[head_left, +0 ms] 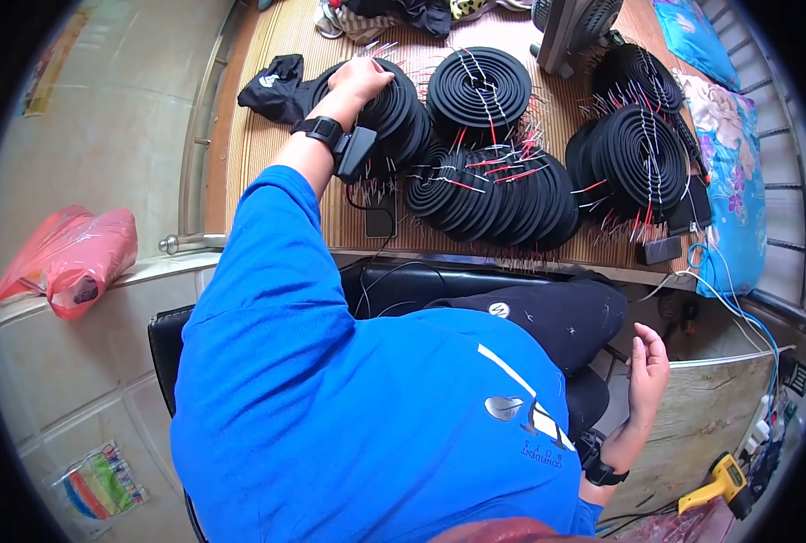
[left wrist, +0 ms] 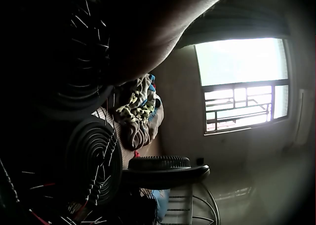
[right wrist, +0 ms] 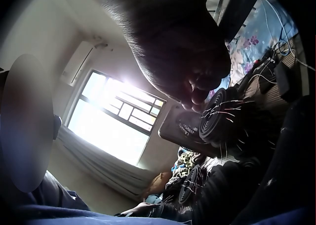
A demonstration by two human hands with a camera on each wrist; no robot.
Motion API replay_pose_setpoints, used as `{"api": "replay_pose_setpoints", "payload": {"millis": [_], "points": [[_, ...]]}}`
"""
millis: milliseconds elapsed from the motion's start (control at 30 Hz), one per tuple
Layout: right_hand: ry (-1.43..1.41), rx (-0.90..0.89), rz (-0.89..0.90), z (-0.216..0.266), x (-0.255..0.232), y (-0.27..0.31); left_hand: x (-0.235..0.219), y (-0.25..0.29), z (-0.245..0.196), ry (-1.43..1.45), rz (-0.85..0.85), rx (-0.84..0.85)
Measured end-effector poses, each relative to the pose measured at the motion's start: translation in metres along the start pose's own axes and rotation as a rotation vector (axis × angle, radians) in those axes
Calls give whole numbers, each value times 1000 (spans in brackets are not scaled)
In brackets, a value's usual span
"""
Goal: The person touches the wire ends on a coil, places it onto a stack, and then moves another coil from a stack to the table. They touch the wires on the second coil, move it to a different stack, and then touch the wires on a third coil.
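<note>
My left hand (head_left: 359,80) rests on top of a stack of black spiral coils (head_left: 394,104) at the table's left, its fingertips hidden against the coils. I cannot tell whether they grip one. My right hand (head_left: 649,371) is held off the table beside my right thigh, holding nothing, fingers loosely bent. Another round coil stack (head_left: 478,86) stands right of the left hand. A row of coils (head_left: 502,195) leans over in front of it, with red and white wire ends sticking out. More coils (head_left: 643,158) stand at the right, also seen in the right wrist view.
A black pouch (head_left: 276,90) lies left of the left hand. A fan (head_left: 575,32) stands at the back, near piled clothes (head_left: 385,16). A dark phone-like slab (head_left: 381,217) lies near the front edge. Cables (head_left: 738,312) hang at the right, above a yellow tool (head_left: 718,484).
</note>
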State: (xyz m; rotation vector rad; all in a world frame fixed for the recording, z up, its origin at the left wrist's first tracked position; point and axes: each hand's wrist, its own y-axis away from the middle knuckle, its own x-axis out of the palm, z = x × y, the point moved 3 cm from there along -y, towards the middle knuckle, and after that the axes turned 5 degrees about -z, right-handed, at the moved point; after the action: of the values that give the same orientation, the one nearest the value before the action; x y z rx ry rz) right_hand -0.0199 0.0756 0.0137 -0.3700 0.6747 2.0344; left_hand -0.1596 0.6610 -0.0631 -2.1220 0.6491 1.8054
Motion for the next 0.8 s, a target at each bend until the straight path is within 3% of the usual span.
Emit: {"api": "replay_pose_setpoints", "payload": {"millis": [533, 667, 767, 800], "points": [[0, 19, 1, 0, 0, -2, 16, -6, 5, 21, 23, 30], [-10, 26, 8, -3, 0, -3, 13, -13, 19, 277, 92, 92], [-7, 27, 13, -2, 1, -4, 0, -2, 23, 902, 340, -156], [2, 35, 10, -2, 1, -4, -8, 2, 23, 901, 339, -158]]}}
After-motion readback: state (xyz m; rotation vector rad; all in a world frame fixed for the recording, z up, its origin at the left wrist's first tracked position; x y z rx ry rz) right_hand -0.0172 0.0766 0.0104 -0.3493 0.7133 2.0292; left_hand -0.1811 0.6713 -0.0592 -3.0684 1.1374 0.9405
